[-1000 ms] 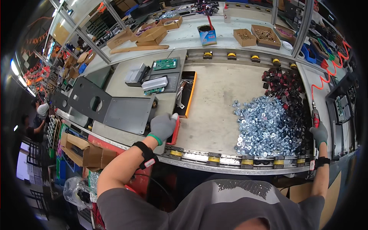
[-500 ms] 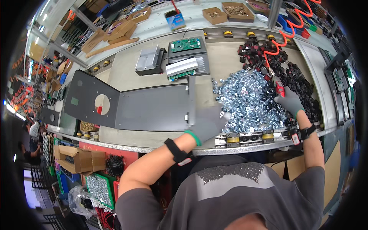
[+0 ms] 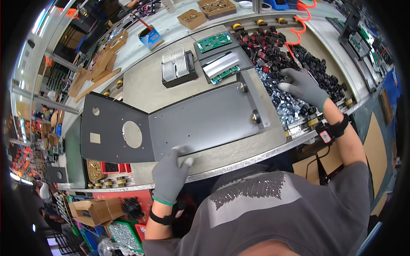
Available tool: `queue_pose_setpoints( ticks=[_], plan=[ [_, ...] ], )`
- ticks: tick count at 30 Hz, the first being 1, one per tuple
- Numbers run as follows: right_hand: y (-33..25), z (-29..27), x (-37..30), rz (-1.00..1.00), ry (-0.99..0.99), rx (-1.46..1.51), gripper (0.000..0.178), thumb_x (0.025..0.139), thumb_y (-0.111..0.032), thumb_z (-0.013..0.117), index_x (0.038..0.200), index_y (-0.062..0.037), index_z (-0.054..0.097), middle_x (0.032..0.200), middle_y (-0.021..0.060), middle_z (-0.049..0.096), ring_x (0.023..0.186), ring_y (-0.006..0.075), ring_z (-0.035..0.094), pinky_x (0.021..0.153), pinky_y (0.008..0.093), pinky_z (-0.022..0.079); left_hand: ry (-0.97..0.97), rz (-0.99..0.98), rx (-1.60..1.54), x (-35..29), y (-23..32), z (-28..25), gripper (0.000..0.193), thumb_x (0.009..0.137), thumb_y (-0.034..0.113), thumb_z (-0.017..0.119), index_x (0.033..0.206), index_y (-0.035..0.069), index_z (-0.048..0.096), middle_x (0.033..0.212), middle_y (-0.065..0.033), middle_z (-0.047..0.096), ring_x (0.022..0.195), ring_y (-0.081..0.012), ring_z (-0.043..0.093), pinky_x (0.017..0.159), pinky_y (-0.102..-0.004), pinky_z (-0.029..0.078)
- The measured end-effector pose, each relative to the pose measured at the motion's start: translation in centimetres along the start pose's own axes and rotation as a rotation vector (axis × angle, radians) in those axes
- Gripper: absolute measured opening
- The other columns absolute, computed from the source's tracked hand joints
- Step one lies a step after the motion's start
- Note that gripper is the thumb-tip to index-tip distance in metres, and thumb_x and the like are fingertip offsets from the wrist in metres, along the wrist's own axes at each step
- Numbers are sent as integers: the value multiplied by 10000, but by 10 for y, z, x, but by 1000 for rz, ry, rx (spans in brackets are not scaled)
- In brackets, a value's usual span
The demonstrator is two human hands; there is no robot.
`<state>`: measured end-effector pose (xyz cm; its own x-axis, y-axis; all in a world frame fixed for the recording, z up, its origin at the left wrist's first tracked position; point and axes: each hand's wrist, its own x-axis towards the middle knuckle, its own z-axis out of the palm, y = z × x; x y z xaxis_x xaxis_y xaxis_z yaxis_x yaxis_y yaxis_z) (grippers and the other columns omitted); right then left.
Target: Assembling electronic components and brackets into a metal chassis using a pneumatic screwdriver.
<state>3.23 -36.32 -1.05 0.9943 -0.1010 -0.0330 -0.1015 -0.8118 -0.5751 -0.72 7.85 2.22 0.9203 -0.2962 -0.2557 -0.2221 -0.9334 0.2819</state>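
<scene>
A bent dark grey metal panel [image 3: 192, 123] lies on the bench, its left part angled up and pierced by a large round hole. Two round black fittings with brass-coloured middles, an upper one [image 3: 243, 87] and a lower one [image 3: 255, 117], sit along its right flange. By the panel's front edge is my gloved left hand [image 3: 170, 174], thumb and finger apart, holding nothing visible. My gloved right hand [image 3: 304, 87] hovers over a heap of small silvery hardware [image 3: 282, 102], fingers spread. A slim tool [image 3: 308, 73] on an orange coiled hose [image 3: 299, 26] lies partly hidden behind that hand.
Black and red small parts [image 3: 265, 47] are heaped behind the silvery ones. Beyond the panel stand a finned silver heatsink [image 3: 174, 68] and a green circuit board [image 3: 213, 41]. Cardboard boxes [image 3: 217, 7] line the back shelf. A metal rail [image 3: 239, 161] edges the bench front.
My right hand has let go of the red-bodied tool. My left hand has moved from the panel's right end to its front edge, farther left. The whole view has turned.
</scene>
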Motion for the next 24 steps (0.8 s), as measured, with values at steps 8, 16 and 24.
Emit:
queue_pose_setpoints(
  ticks=[8,16,24],
  plan=[
    [-82,70,-12,72,-288,212,724,860,-450,660,1385,-16,416,1051,152,647,933,223,643,835,344,512,524,40,-198,5,-89,31,403,858,224,703,1213,48,630,1234,-165,648,1114,-316,624,935,-370,480],
    [-156,126,-65,62,-334,529,715,857,-332,675,1411,-33,335,961,166,635,679,207,667,632,339,569,457,-101,-693,72,-199,13,386,925,147,608,1248,-64,592,1225,-132,645,1142,-175,581,1021,-293,416],
    [-137,98,-6,14,-764,392,446,877,-353,585,1183,-30,619,872,146,680,746,242,686,636,375,559,450,-95,-385,156,-296,4,553,890,238,632,1414,147,481,1366,-122,572,1284,-276,503,1087,-361,378]
  ],
)
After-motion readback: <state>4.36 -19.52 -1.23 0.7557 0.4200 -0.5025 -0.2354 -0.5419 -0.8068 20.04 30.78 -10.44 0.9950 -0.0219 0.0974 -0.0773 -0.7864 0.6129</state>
